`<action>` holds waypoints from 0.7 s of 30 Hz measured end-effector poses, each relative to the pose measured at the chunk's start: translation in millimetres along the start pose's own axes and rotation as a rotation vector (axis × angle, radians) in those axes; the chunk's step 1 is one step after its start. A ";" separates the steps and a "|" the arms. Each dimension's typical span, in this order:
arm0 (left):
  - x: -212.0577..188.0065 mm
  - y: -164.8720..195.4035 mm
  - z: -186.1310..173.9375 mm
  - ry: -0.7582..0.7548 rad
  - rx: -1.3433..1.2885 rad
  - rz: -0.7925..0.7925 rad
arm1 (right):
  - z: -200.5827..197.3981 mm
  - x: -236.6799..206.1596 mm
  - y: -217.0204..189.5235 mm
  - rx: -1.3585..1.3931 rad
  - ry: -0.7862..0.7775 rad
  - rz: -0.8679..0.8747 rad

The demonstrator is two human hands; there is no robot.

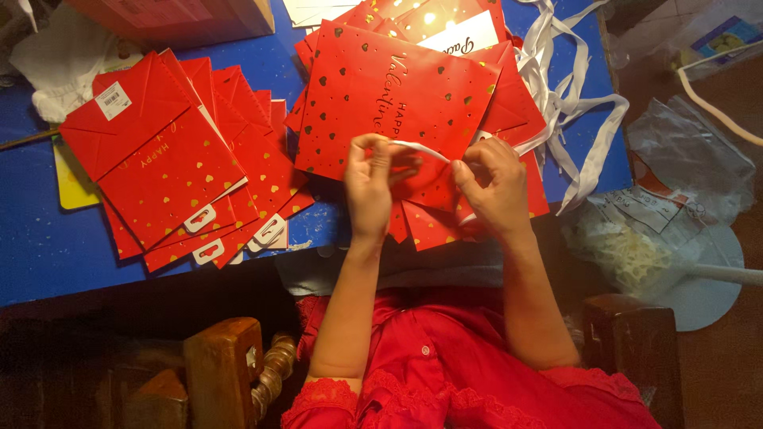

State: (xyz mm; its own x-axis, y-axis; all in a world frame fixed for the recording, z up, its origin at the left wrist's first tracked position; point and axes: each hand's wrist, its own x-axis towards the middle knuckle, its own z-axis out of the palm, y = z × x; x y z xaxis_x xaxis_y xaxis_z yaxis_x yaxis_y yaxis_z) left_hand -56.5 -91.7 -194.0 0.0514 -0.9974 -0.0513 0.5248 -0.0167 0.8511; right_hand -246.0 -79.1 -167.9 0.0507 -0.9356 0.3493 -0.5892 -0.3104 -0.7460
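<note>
My left hand (369,184) and my right hand (494,189) pinch the two ends of a short stretch of white ribbon (423,148) between their fingertips. Both hands hover over the lower edge of a flat red paper gift bag (373,87) printed with gold hearts, the top one of a pile on the blue table (48,246). More white ribbon (572,103) trails off to the right of the pile. My red sleeves and red dress fill the bottom of the view.
A fanned stack of finished red bags (171,171) with white tabs lies at left. A cardboard box (183,16) stands at the back left. Clear plastic wrappers (683,159) lie on the floor at right. Dark wooden chair arms (226,365) flank me.
</note>
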 end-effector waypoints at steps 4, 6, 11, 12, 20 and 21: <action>2.4 4.4 2.3 -0.066 0.058 -0.037 | 0.8 -0.1 1.9 0.003 0.005 0.013; -0.5 4.8 13.2 -0.151 0.157 -0.053 | 0.8 -0.3 1.9 -0.001 0.009 0.013; -10.1 17.9 28.8 -0.186 0.857 0.199 | -0.5 -1.1 0.5 0.004 0.012 -0.010; -10.5 19.4 31.7 -0.174 0.867 0.196 | -1.0 -1.2 0.2 -0.001 0.011 -0.010; -11.4 14.5 29.5 -0.108 0.801 0.178 | -0.4 -1.4 -2.4 -0.004 0.012 -0.017; -10.8 12.3 26.9 -0.110 0.767 0.177 | -0.8 -1.3 -2.4 -0.002 0.012 -0.012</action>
State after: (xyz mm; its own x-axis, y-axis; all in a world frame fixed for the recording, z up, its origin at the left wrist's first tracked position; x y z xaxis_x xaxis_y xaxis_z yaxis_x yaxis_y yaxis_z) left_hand -73.5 -83.0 -168.9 -0.0258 -0.9903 0.1366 -0.2168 0.1389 0.9663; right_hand -245.2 -77.0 -166.1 0.0480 -0.9297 0.3652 -0.5900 -0.3214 -0.7407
